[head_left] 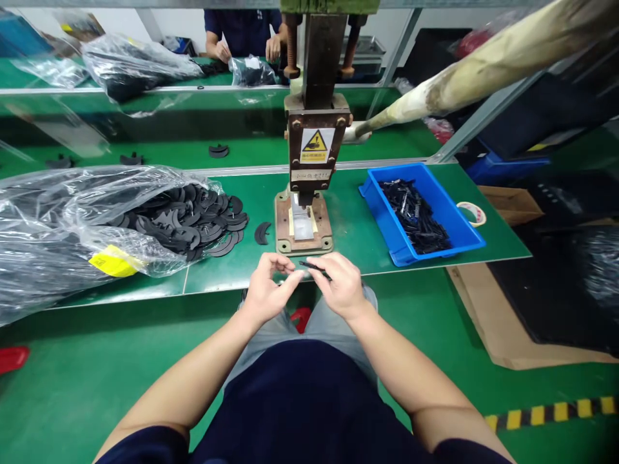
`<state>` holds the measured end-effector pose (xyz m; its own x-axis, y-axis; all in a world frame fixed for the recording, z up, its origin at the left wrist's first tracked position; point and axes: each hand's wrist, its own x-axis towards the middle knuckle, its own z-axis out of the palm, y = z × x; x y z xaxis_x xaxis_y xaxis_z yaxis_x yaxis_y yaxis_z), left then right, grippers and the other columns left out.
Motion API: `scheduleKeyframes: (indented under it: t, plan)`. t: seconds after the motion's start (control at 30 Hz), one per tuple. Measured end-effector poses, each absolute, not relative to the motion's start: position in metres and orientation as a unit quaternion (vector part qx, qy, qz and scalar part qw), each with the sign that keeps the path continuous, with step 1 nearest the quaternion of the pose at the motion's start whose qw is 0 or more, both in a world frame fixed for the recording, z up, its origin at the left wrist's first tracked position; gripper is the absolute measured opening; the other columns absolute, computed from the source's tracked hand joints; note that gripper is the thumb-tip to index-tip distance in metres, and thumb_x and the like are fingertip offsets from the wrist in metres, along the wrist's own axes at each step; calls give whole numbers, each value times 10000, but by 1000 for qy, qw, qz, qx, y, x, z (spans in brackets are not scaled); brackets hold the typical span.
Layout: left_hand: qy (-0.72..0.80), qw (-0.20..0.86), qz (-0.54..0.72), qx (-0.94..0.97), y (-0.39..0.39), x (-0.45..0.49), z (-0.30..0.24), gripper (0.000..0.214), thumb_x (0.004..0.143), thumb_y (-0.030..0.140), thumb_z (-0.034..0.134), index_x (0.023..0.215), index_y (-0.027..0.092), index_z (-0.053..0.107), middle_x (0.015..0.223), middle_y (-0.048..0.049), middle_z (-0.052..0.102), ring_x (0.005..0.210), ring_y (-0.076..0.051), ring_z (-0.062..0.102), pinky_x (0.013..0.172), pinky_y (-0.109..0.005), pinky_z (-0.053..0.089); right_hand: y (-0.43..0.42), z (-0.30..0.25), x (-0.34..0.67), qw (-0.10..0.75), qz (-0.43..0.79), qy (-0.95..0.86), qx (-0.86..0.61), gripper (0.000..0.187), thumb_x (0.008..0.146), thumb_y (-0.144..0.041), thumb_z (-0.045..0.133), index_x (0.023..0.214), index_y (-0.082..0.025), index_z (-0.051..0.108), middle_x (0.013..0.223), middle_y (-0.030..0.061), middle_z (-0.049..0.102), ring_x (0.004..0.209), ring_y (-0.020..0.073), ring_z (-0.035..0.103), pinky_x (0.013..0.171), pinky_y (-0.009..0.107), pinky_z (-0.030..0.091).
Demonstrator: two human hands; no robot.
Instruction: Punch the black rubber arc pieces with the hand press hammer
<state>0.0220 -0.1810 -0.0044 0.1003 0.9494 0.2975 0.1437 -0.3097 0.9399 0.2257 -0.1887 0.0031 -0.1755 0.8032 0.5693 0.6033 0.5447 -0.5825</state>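
My right hand (341, 283) pinches a small, slim black plastic part (312, 264) between thumb and fingers, just in front of the table edge. Facing it on the left, my left hand (272, 288) has curved fingers, with the thumb and index tips a little apart and nothing visible between them. Directly beyond both hands stands a bench press (316, 148) with a warning label, its ram over a pale metal fixture (303, 225) on the base plate. One black crescent-shaped piece (262, 233) lies left of the press base.
A clear plastic bag (62, 212) spills many black crescent pieces (193, 219) at left. At right sit a blue bin (387, 225) of slim black parts and a tape roll (471, 214). A thick wrapped lever (464, 64) slants overhead. Another person (246, 32) works across the bench.
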Motion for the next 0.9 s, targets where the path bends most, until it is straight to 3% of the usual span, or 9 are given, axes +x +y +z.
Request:
scheduleKeyframes:
  t: [0.13, 0.33, 0.57, 0.73, 0.8, 0.9]
  plan:
    - [417, 485, 519, 568, -172, 39, -11, 283, 932, 385, 825, 1008, 237, 595, 942, -18, 693, 823, -147, 694, 798, -314, 597, -183, -3, 214, 447, 97, -750, -478, 381, 979, -243, 639, 1349, -285, 720, 1091, 92, 786, 985, 233, 735, 871, 433, 643]
    - [388, 518, 522, 556, -148, 37, -17, 259, 949, 374, 807, 1034, 246, 599, 936, -10, 691, 846, -148, 708, 816, -307, 611, -175, -4, 199, 441, 130, -746, -481, 660, 991, -209, 569, 1622, -375, 474, 1257, 111, 713, 1156, 247, 722, 965, 440, 677]
    - [354, 522, 476, 613, -128, 9, -18, 289, 926, 346, 818, 1060, 248, 581, 987, -29, 709, 903, -176, 732, 857, -343, 626, -175, -1, 186, 423, 193, -729, -502, 695, 990, -226, 559, 1646, -411, 425, 1240, 93, 680, 1158, 233, 716, 997, 447, 688]
    - [359, 505, 434, 654, -134, -3, -14, 192, 974, 314, 728, 1107, 243, 609, 1011, -46, 726, 927, -190, 737, 867, -352, 623, -186, -3, 181, 405, 201, -736, -504, 779, 963, -335, 545, 1641, -610, 276, 1239, 7, 735, 971, 271, 768, 817, 512, 733]
    - [367, 487, 428, 667, -136, -5, -13, 166, 1001, 330, 696, 1135, 240, 658, 1032, -56, 742, 951, -199, 743, 886, -356, 620, -192, -3, 185, 410, 204, -732, -504, 778, 946, -362, 568, 1614, -649, 292, 1262, -17, 741, 920, 271, 771, 780, 523, 734]
    - [394, 413, 423, 704, -127, -8, -10, 215, 1025, 360, 672, 1186, 245, 756, 1098, -75, 764, 991, -215, 744, 898, -361, 610, -195, 6, 204, 440, 188, -715, -510, 683, 943, -367, 590, 1558, -620, 433, 1251, 3, 727, 902, 261, 763, 781, 521, 731]
